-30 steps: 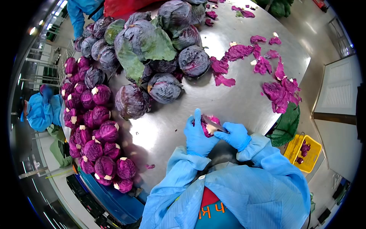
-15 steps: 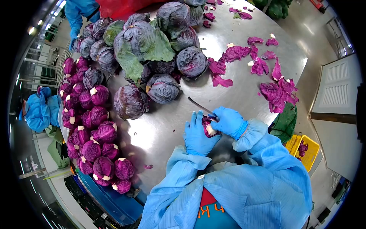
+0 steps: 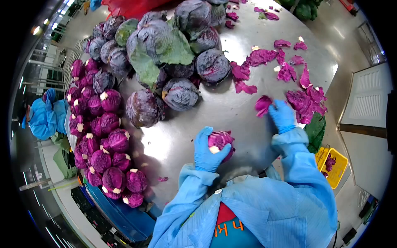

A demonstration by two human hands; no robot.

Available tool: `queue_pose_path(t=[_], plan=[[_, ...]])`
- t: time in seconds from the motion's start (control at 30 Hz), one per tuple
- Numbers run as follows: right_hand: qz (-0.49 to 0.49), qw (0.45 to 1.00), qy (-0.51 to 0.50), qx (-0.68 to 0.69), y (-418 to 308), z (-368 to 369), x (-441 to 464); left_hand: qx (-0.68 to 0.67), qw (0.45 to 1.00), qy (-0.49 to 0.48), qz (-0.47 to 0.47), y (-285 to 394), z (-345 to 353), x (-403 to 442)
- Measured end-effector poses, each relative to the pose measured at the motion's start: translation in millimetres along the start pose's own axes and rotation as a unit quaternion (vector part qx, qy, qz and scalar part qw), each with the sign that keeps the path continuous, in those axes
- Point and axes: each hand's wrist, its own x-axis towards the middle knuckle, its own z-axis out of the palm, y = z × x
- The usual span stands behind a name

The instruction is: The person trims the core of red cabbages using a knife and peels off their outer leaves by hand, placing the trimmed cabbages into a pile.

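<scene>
My left hand [image 3: 208,152] is wrapped round a peeled red cabbage [image 3: 221,141], its pale cut stem end showing between the fingers, just above the steel table [image 3: 244,120]. Over the table to the right, my right hand [image 3: 283,115] grips a loose purple cabbage leaf [image 3: 263,105] at its fingertips. The knife seen earlier does not show now. Close to the right hand lies a pile of stripped purple leaves [image 3: 304,103].
Unpeeled dark cabbages [image 3: 180,94] are heaped at the back left. Trimmed purple cabbages [image 3: 113,178] line the left edge. A red bag [image 3: 132,9] lies at the back; a yellow basket [image 3: 340,165] stands right, below table height. Another person in blue [image 3: 43,115] is far left.
My right hand has left the cabbage and moved right and away from me, with a leaf at its fingers. The knife has gone from sight. My left hand still holds the cabbage.
</scene>
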Motion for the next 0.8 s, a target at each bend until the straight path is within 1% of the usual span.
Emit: queue_pose_path(t=[0.03,0.07,0.1,0.13,0.17,0.2,0.23,0.27,0.3,0.33,0.37,0.43,0.53,0.6,0.63,0.67,0.73,0.8], plan=[[-0.046,0.997,0.060,0.001,-1.9,-18.5,-3.6,-0.049,0.999,0.003,-0.004,-11.6,-2.2,-8.0],[-0.056,0.995,0.084,-0.018,-11.6,-32.1,-6.1,-0.086,0.995,-0.004,-0.044,-15.4,-2.6,-9.3],[-0.068,0.990,0.115,-0.036,-20.7,-39.5,-3.3,-0.082,0.996,-0.028,-0.019,-14.5,-6.8,-6.1],[-0.098,0.981,0.169,-0.007,-32.1,-36.8,-5.0,-0.078,0.996,-0.053,0.007,-11.2,-13.5,-2.2],[-0.128,0.982,0.138,-0.006,-43.3,-38.6,-11.2,-0.073,0.994,-0.080,0.033,-9.9,-18.1,-0.1],[-0.100,0.988,0.032,0.113,-28.9,-13.9,-17.2,-0.072,0.992,-0.095,0.050,-13.6,-17.9,0.8],[-0.137,0.975,-0.075,0.160,-51.6,-21.0,-26.7,-0.060,0.992,-0.106,0.046,-13.0,-18.7,2.0],[-0.172,0.946,-0.180,0.205,-83.5,-24.5,-36.7,-0.046,0.991,-0.117,0.042,-11.7,-20.1,4.5],[-0.242,0.925,-0.208,0.206,-96.1,-15.1,-45.0,-0.033,0.991,-0.126,0.038,-11.2,-21.0,7.5],[-0.256,0.893,-0.235,0.286,-113.8,-11.8,-53.4,-0.039,0.989,-0.138,0.030,-11.7,-21.0,10.5],[-0.240,0.883,-0.287,0.282,-129.6,-15.6,-56.8,-0.044,0.988,-0.149,0.019,-12.1,-21.2,11.9],[-0.265,0.884,-0.310,0.227,-135.7,-0.9,-57.9,-0.054,0.986,-0.157,0.008,-13.1,-20.8,10.0],[-0.257,0.873,-0.343,0.232,-134.8,3.9,-45.1,-0.086,0.984,-0.155,0.021,-16.1,-12.6,9.7],[-0.333,0.883,-0.295,0.147,-138.9,-4.1,-45.7,-0.131,0.976,-0.167,0.040,-18.9,-6.1,14.6],[-0.370,0.883,-0.271,0.104,-140.8,-7.3,-46.3,-0.041,0.976,-0.155,0.145,-18.2,-4.1,19.7],[-0.378,0.887,-0.258,0.058,-139.9,-8.1,-48.0,0.051,0.957,-0.140,0.247,-17.0,-2.7,26.6],[-0.396,0.889,-0.229,-0.033,-137.1,-8.9,-53.5,0.102,0.951,-0.130,0.261,-12.9,-5.9,28.4],[-0.359,0.914,-0.132,0.136,-110.4,6.3,-58.8,0.017,0.986,-0.141,0.085,-9.7,-15.7,16.6]])
